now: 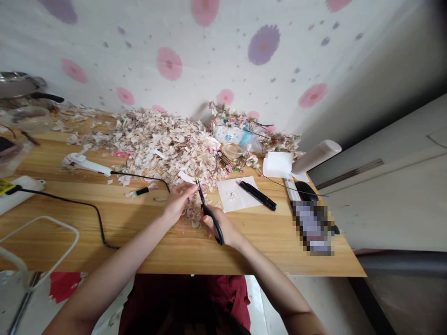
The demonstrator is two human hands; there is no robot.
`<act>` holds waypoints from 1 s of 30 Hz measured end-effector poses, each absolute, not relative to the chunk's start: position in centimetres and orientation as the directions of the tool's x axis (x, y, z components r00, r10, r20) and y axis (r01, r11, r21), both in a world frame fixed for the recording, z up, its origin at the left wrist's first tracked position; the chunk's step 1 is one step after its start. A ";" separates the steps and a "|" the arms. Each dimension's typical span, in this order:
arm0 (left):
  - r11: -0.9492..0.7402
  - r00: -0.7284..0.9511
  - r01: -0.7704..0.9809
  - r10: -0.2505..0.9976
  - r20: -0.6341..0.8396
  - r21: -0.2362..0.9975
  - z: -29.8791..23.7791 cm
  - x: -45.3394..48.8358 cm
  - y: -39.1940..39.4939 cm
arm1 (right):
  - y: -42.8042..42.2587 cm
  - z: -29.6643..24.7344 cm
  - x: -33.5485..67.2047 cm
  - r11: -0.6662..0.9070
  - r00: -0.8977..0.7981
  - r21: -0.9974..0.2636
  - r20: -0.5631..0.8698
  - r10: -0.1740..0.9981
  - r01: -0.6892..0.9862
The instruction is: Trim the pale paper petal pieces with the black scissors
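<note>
My right hand (pixel 225 227) grips a pair of scissors (pixel 216 224) with dark handles, its blades pointing up and away from me. Beside the blade tips, the fingers of my left hand (pixel 176 203) are pinched together on a small white strip (pixel 186 177), which sticks out past the fingertips. Whether the strip is paper or cloth cannot be made out. Small pale scraps (pixel 193 215) lie on the table below and between the hands. Just beyond them rises a large heap of cream-coloured petal-like pieces (pixel 164 139).
Right of the hands, a white sheet (pixel 228 202) carries tiny pieces and a black marker (pixel 260 195). Artificial blossom branches (pixel 232 118) stand at the back. A white corded tool (pixel 87 164), a power strip (pixel 21 190) and cables occupy the left. A pale cylinder (pixel 316 156) lies at right.
</note>
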State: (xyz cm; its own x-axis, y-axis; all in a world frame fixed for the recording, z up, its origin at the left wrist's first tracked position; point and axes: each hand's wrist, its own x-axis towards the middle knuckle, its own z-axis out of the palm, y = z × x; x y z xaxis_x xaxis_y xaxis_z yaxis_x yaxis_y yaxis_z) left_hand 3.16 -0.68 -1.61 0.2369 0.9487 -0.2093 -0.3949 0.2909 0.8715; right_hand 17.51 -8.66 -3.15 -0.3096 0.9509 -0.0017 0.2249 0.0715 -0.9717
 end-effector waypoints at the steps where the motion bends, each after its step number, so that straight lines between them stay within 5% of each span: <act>1: 0.300 0.252 -0.397 0.944 -0.211 0.867 -1.5 3.1 -0.7 | -8.7 -3.2 17.5 0.068 -0.309 -0.973 -0.004 0.951 0.222; 30: 0.503 0.530 -0.180 0.774 -0.347 0.845 -2.4 -0.1 2.3 | -9.1 -1.6 18.8 -0.012 -0.402 -0.973 -0.106 0.910 0.229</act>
